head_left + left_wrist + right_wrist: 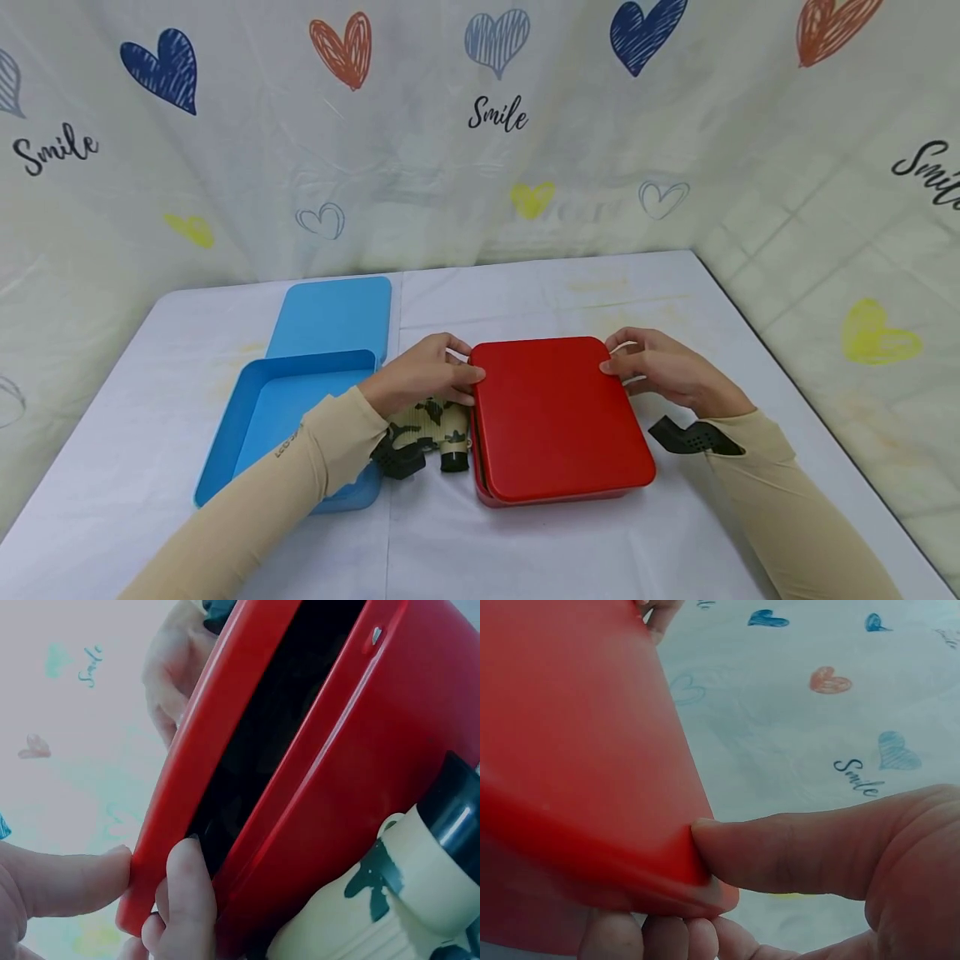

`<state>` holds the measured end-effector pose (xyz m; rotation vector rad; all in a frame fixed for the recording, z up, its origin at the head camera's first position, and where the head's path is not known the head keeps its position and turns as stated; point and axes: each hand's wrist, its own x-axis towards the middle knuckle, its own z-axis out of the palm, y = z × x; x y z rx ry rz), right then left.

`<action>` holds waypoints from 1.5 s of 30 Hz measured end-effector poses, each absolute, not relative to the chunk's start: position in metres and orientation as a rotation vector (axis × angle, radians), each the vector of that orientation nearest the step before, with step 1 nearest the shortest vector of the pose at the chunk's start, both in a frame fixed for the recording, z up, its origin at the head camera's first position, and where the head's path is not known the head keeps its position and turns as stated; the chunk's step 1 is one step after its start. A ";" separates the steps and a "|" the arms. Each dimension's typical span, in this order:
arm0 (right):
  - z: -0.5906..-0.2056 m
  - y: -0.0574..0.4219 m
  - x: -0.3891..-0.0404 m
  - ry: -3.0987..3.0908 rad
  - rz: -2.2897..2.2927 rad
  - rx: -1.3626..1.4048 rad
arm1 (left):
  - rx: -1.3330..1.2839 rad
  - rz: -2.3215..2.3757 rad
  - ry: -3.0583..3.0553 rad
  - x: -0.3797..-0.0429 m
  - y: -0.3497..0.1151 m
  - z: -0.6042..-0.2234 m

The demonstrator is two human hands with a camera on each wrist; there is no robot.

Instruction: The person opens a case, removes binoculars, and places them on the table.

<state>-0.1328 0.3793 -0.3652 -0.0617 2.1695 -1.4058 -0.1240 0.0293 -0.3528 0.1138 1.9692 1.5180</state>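
Note:
A red lid [562, 417] sits tilted over a red box [352, 765], with a dark gap between them on the left side. My left hand [427, 375] pinches the lid's far left corner, thumb on top and fingers beneath the rim. At the far right corner, my right hand [667, 367] grips the lid the same way, its thumb [780, 851] on the upper face. Against the box's left wall lies a camouflage-patterned object with a black end [454, 457], partly hidden by my left hand and wrist. What the box holds is too dark to tell.
Left of the red box stands an open blue box [255, 400], partly covered by my left forearm. A light blue lid [333, 312] lies behind it. All rest on a white-covered table [480, 558], with a heart-printed curtain [420, 167] behind.

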 end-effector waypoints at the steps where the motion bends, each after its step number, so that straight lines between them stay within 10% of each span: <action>1: -0.365 0.379 -0.133 2.166 -1.411 -0.063 | 0.113 1.517 1.972 -0.124 0.029 -0.353; 45: -0.347 0.377 -0.126 2.175 -1.529 -0.088 | 0.106 1.748 1.841 -0.134 0.013 -0.369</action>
